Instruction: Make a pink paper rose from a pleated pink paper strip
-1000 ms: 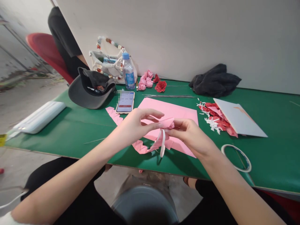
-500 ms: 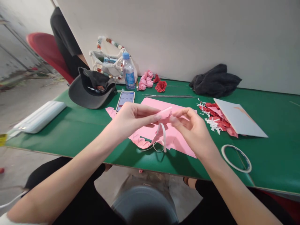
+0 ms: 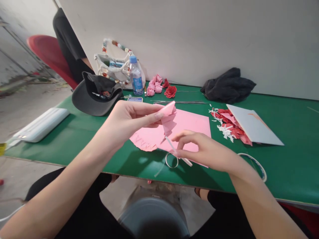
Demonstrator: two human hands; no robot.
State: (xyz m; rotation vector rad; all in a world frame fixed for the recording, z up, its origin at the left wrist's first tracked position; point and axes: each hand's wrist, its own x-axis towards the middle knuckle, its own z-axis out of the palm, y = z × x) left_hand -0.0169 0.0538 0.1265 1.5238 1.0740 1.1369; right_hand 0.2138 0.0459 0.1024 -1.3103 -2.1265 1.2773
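Pink folded paper [image 3: 169, 123] sits pinched between the thumb and fingers of the left hand [image 3: 128, 116], above a pink sheet [image 3: 196, 122] on the green table [image 3: 82, 142]. The 2 hands are apart; the right hand [image 3: 201, 151], lower, pinches a white strip [image 3: 170, 143] just below the paper. Beyond the sheet lies a red flower [image 3: 170, 92].

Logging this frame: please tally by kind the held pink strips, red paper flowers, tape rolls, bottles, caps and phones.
Pink strip, in the left hand: 1
Red paper flowers: 2
Tape roll, partly hidden by the right arm: 1
Bottle: 1
Cap: 1
Phone, partly hidden by the left hand: 1
Total: 7
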